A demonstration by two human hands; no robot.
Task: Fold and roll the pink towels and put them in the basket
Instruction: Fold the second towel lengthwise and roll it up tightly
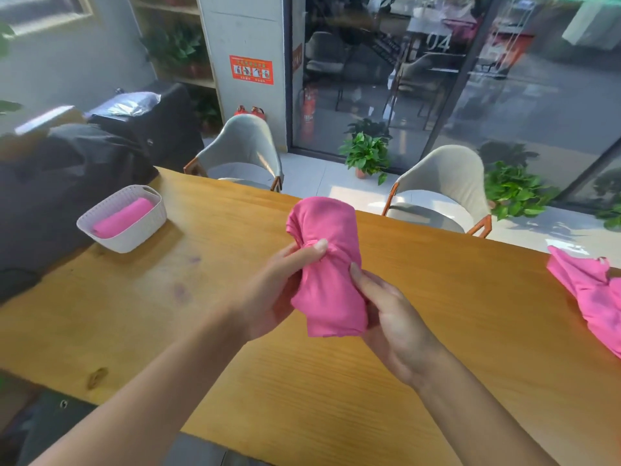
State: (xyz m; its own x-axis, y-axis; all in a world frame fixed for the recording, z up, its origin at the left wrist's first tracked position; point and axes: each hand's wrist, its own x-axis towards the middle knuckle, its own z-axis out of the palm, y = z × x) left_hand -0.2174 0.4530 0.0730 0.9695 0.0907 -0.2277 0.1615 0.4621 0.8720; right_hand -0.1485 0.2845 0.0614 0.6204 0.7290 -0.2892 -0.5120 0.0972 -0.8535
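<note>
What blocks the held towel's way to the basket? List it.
Nothing visible. Both hands, left and right, hold the towel above the table; only bare tabletop lies between it and the basket, which already holds one roll.

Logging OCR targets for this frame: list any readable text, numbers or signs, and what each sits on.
"04": pale digits on the glass door.
Red poster on the white pillar: header line and captions under four small pictures, too blurred to read.
No print shows on the towels, the basket or the table.
</note>
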